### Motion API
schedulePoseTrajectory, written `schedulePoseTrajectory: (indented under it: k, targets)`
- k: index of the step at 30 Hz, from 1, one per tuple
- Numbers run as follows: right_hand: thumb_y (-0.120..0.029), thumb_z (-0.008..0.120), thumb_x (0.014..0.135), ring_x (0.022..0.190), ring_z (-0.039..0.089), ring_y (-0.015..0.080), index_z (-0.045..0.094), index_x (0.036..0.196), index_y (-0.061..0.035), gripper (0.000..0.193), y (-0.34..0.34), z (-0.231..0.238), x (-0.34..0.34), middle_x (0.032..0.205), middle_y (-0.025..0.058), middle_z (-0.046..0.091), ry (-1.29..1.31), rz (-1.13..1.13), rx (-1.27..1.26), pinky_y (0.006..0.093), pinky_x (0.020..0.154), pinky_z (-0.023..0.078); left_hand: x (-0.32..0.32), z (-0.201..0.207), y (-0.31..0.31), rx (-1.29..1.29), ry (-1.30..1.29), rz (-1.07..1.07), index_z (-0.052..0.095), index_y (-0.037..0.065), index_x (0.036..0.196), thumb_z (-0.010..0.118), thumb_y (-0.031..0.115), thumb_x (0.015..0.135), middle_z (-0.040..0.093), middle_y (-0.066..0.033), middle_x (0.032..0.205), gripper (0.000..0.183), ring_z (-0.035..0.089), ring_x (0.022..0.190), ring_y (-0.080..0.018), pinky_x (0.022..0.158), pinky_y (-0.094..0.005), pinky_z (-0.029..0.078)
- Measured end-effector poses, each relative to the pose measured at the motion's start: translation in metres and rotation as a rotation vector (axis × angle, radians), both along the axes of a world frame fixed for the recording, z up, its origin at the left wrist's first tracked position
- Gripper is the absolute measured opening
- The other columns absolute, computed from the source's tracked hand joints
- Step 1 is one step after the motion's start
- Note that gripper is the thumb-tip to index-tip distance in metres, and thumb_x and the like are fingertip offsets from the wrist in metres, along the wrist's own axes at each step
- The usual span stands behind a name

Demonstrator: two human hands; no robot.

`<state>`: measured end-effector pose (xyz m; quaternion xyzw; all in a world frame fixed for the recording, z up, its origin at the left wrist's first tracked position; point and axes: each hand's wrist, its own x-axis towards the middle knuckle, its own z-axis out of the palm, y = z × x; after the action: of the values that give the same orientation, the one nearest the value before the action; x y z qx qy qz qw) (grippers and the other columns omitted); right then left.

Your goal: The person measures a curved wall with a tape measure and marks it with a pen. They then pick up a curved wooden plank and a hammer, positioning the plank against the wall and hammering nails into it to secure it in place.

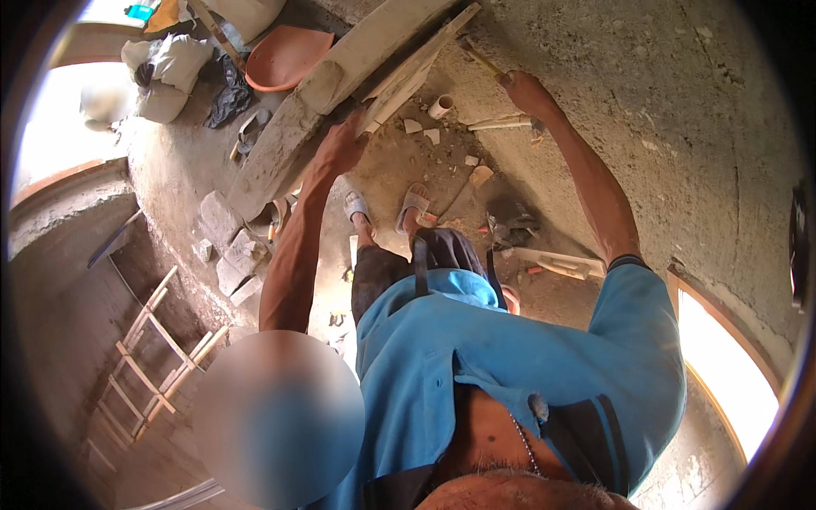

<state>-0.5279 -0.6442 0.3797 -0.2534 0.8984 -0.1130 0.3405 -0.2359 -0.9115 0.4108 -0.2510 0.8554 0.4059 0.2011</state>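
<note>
My right hand (529,93) is closed around the handle of a hammer (484,59), its small dark head pointing up and left near the rough wall. My left hand (344,144) is wrapped against the lower end of a thin wooden board (416,72); its fingertips are partly hidden. That board slants up to the right, alongside a thick, dusty plank (382,47). Between my hands and feet, a short white pipe piece (441,106) lies on the floor among pale broken chips.
An orange basin (289,58) sits beyond the plank, near a black plastic bag (228,93) and a white sack (174,66). Broken stone slabs (234,259) lie on the left. A wooden ladder (157,365) stands lower left. Another board (557,261) lies by the right wall.
</note>
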Motion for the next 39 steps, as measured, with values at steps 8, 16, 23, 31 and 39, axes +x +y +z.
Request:
schedulePoseTrajectory:
  k: [8, 16, 23, 31, 39]
  targets:
    - [-0.044, 0.037, 0.106, 0.048, 0.049, 0.0247, 0.058, 0.117, 0.0031, 0.053, 0.033, -0.029, 0.001, 0.064, 0.0125, 0.053, 0.074, 0.149, -0.089, 0.0442, 0.050, 0.044, 0.015, -0.040, -0.023, -0.161, 0.369, -0.139, 0.040, 0.003, 0.146, 0.063, 0.025, 0.088, 0.059, -0.0295, 0.127, 0.066, 0.063, 0.112, -0.0388, 0.099, -0.0422, 0.047]
    - [-0.033, 0.055, 0.099, 0.056, 0.059, 0.0242, 0.059, 0.099, -0.0034, 0.030, 0.191, -0.014, 0.181, 0.075, 0.0128, 0.066, -0.314, -0.529, -0.081, 0.0401, 0.052, 0.048, 0.058, -0.043, 0.105, -0.070, 0.170, -0.332, 0.048, 0.019, 0.142, 0.055, 0.009, 0.090, 0.063, -0.0304, 0.112, 0.053, 0.064, 0.100, -0.0452, 0.085, -0.0536, 0.051]
    - [-0.036, 0.055, 0.098, 0.043, 0.045, 0.0133, 0.057, 0.090, -0.0026, 0.034, 0.217, -0.112, 0.281, 0.060, 0.0019, 0.052, -0.764, -0.376, 0.053, 0.0319, 0.039, 0.037, 0.156, -0.009, 0.139, 0.017, 0.198, -0.160, 0.050, 0.005, 0.133, 0.056, 0.009, 0.093, 0.063, -0.0258, 0.113, 0.041, 0.062, 0.099, -0.0460, 0.081, -0.0500, 0.051]
    - [-0.051, 0.055, 0.098, 0.055, 0.040, 0.0095, 0.053, 0.087, -0.0075, 0.045, 0.168, -0.051, 0.367, 0.065, -0.0045, 0.041, -0.541, -0.666, -0.324, 0.0306, 0.047, 0.036, 0.222, 0.053, 0.083, 0.143, 0.246, 0.212, 0.058, -0.009, 0.120, 0.064, 0.032, 0.095, 0.069, -0.0252, 0.103, 0.049, 0.068, 0.095, -0.0323, 0.082, -0.0398, 0.051]
    - [-0.042, 0.053, 0.102, 0.060, 0.043, 0.0053, 0.057, 0.097, -0.0096, 0.033, 0.082, 0.067, 0.387, 0.072, -0.0048, 0.047, -0.545, -0.264, -0.541, 0.0227, 0.055, 0.037, 0.379, 0.067, -0.029, -0.414, 0.661, 0.782, 0.062, -0.002, 0.108, 0.051, 0.032, 0.101, 0.060, -0.0094, 0.082, 0.036, 0.052, 0.073, -0.0175, 0.068, -0.0307, 0.044]
